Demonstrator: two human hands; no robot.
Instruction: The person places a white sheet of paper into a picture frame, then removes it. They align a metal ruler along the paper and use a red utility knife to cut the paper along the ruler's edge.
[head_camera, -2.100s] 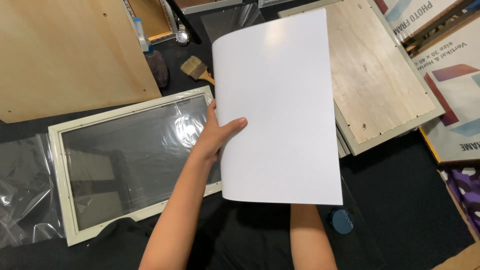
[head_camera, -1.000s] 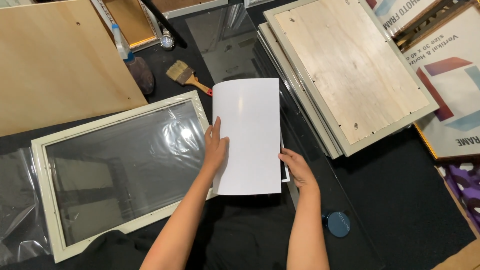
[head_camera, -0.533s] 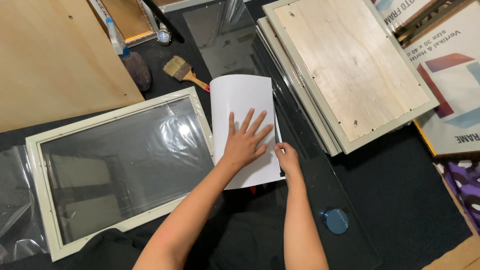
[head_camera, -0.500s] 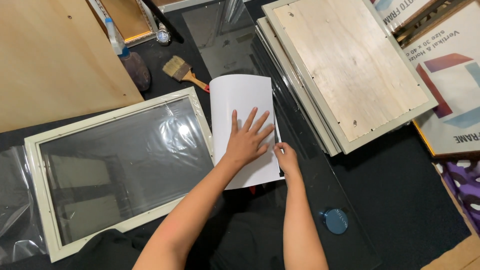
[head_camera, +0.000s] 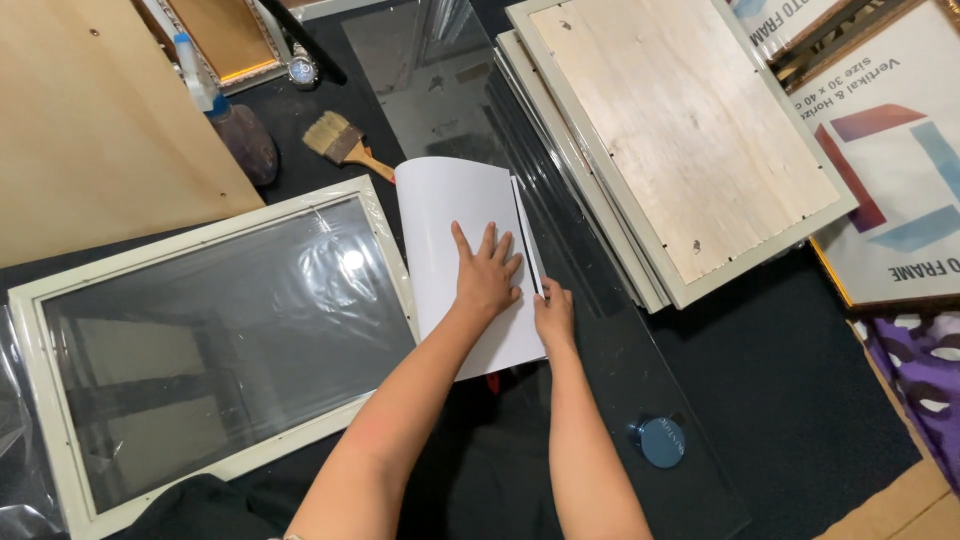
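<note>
A white sheet of paper (head_camera: 450, 235), folded over on itself, lies on the dark work surface between a framed glass pane and a stack of frames. My left hand (head_camera: 487, 274) lies flat on it with fingers spread, pressing it down. Just to the right, my right hand (head_camera: 553, 310) has its fingertips on the sheet's right edge. Neither hand grips anything.
A white picture frame with glass (head_camera: 205, 340) lies at left. A stack of frames with a plywood back (head_camera: 680, 130) lies at upper right. A paintbrush (head_camera: 340, 140), a loose glass sheet (head_camera: 430, 70), a small blue round lid (head_camera: 661, 441) and wooden boards (head_camera: 90, 120) lie around.
The large sheet was held up, then lowered and folded in half on the surface. My left hand went from gripping its edge to pressing flat on it.
</note>
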